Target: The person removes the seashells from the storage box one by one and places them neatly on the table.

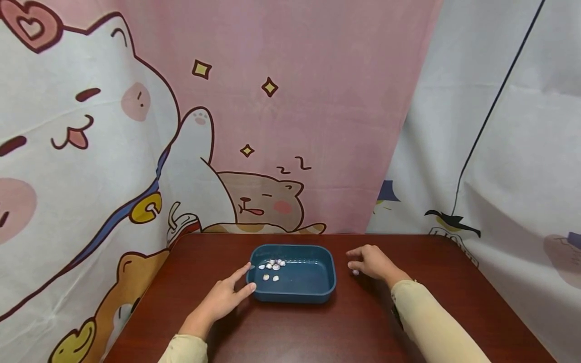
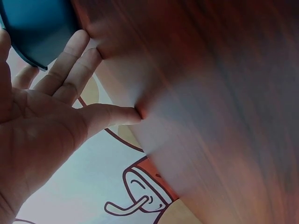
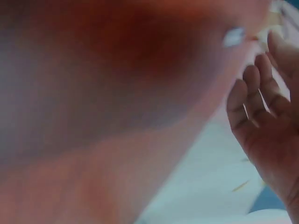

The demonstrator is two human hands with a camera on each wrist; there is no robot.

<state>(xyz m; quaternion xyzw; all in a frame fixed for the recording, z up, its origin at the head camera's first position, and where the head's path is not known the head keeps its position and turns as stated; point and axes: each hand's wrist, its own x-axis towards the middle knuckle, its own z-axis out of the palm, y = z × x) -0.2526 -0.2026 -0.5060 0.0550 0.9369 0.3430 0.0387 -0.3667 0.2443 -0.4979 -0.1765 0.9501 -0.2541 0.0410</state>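
While the left hand (image 1: 223,297) rests, fingers relaxed, against the left side of the tray (image 1: 292,298), the right hand (image 1: 374,262) is over the table (image 1: 295,333) to its right, fingers loose and apparently gripping nothing, just by a lone white stone (image 1: 355,273). A light fingertip pinch, with the tray held steady, should suit something so small. Blur hides whether the thumb touches it; the pieces inside (image 1: 276,267) could be pebbles or shells
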